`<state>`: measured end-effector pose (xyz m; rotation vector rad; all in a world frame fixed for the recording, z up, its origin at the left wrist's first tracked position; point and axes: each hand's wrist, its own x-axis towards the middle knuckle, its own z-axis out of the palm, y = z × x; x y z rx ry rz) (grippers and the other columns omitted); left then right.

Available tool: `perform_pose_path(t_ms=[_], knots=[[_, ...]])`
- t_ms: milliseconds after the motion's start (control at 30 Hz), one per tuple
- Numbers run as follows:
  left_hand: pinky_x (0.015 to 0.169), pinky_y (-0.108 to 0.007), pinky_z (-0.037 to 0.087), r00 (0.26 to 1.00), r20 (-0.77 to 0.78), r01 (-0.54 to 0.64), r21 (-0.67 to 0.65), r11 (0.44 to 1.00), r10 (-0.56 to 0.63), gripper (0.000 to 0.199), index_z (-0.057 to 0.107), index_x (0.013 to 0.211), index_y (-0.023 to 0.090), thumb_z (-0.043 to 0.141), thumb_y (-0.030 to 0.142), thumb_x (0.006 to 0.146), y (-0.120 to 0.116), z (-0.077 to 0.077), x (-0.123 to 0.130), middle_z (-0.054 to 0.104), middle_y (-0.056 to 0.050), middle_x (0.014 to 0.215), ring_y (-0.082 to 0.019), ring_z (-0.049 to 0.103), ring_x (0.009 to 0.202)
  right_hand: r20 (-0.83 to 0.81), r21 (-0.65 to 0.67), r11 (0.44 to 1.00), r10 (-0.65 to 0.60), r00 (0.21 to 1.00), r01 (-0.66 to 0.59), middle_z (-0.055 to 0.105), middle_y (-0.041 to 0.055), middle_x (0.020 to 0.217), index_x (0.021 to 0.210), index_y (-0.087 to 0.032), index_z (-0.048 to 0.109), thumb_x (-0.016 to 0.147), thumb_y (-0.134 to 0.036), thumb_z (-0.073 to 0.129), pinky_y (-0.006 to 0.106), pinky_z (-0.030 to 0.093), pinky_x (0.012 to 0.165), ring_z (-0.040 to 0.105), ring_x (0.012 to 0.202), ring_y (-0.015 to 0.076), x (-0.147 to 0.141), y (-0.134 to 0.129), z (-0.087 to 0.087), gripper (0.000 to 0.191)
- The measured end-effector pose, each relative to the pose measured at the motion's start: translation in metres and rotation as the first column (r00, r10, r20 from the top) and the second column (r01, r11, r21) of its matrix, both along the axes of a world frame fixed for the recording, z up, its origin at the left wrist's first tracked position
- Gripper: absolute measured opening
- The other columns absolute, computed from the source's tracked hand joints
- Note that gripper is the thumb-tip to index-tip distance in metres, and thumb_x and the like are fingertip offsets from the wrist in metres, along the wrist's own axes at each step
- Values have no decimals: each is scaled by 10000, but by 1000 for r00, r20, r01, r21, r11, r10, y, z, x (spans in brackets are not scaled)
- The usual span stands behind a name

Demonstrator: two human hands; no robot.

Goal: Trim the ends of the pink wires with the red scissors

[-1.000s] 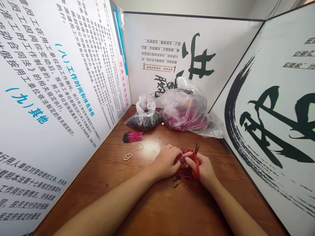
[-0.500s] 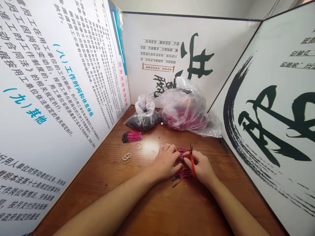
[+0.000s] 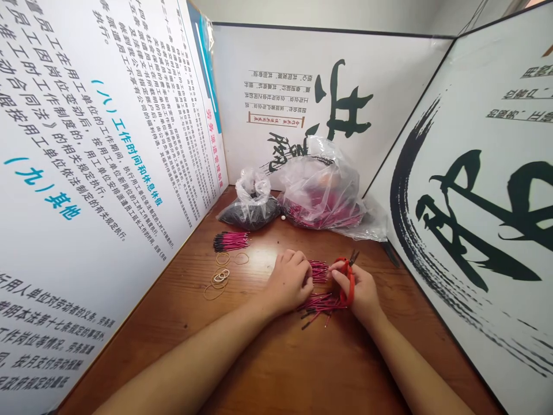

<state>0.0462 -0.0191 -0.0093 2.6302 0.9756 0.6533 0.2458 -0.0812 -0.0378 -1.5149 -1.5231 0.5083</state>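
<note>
My left hand (image 3: 290, 279) is closed, its fingers curled over the left end of a bundle of pink wires (image 3: 319, 271); the fingertips are partly hidden. My right hand (image 3: 365, 293), just to the right, holds red-handled scissors (image 3: 350, 282) with the dark blades pointing away from me. Its thumb and forefinger are near the right end of that bundle. Closer to me, below both hands, is a looser pile of pink wires (image 3: 322, 302) with black ends, some lying askew on the wooden table (image 3: 276, 369).
A neat bundle of pink and black wires (image 3: 231, 241) lies at left, with several rubber bands (image 3: 221, 275) below it. Behind stand a plastic bag of black pieces (image 3: 250, 212) and a larger bag of pink wires (image 3: 322, 199). Printed panels (image 3: 276, 52) wall the table in.
My right hand has moved slightly right, away from my left hand. The scissors have turned, their blades now tilting to the right, and more of the pink wires shows between the hands.
</note>
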Motion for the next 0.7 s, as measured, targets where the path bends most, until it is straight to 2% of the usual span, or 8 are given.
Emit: perform_pose_path(t_ms=[233, 367, 500, 700], knots=[[893, -401, 395, 999, -29, -38, -58, 998, 36, 57, 586, 834, 189, 542, 154, 841, 14, 9, -19, 602, -66, 989, -251, 493, 1005, -27, 4, 997, -81, 996, 81, 661, 11, 917, 1026, -145, 642, 954, -410, 593, 297, 550, 674, 637, 747, 123, 2, 3, -2, 278], [905, -383, 396, 999, -48, -22, -75, 997, 18, 107, 582, 900, 198, 500, 137, 870, -4, 16, -34, 600, -57, 1024, -233, 494, 1011, -11, 9, 995, -101, 995, 101, 661, 10, 918, 1025, -143, 643, 952, -408, 598, 294, 549, 667, 638, 744, 124, 0, 2, -2, 278], [888, -369, 418, 998, -59, -38, -125, 991, 31, 97, 593, 963, 204, 526, 198, 893, -26, 14, -49, 596, -58, 1044, -230, 504, 999, 29, 36, 992, -124, 992, 123, 673, 24, 965, 1039, -151, 647, 951, -406, 599, 330, 558, 734, 653, 811, 142, -2, -1, -2, 275], [882, -400, 422, 996, -74, -52, -165, 985, 40, 99, 599, 942, 201, 528, 183, 876, -39, 12, -59, 597, -69, 1038, -246, 514, 985, 170, 51, 986, -166, 971, 159, 677, 47, 1043, 1079, -163, 646, 955, -391, 595, 377, 552, 818, 657, 903, 160, -8, -20, 5, 265]])
